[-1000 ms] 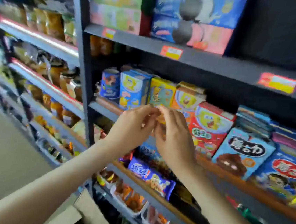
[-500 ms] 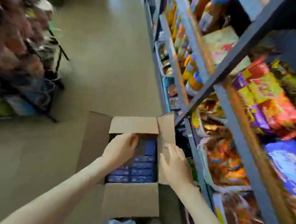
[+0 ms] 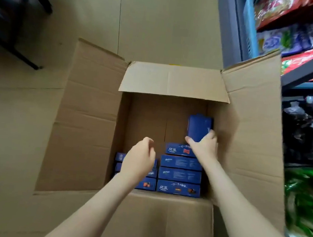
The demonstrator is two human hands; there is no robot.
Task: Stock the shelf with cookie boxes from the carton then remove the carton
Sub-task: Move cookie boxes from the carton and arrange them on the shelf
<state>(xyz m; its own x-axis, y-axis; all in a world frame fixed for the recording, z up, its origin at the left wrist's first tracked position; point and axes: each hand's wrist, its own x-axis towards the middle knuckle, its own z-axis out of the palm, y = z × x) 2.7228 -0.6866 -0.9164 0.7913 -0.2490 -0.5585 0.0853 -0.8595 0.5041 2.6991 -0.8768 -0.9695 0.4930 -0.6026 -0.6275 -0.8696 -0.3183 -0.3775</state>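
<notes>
An open brown carton stands on the floor below me, all flaps folded out. Several dark blue cookie boxes lie stacked at its near end; the far half shows bare cardboard bottom. My right hand grips one blue cookie box, held upright above the stack near the carton's right wall. My left hand hovers over the left stack with fingers loosely curled, holding nothing. It hides part of those boxes.
A shelf unit full of bagged snacks runs along the right, touching the carton's right flap. A black metal stand sits at the upper left. Beige floor stretches beyond the carton.
My view swung from the shelf down to the carton. Both hands went from the shelf into the carton, and my right hand took hold of a blue cookie box and lifted it.
</notes>
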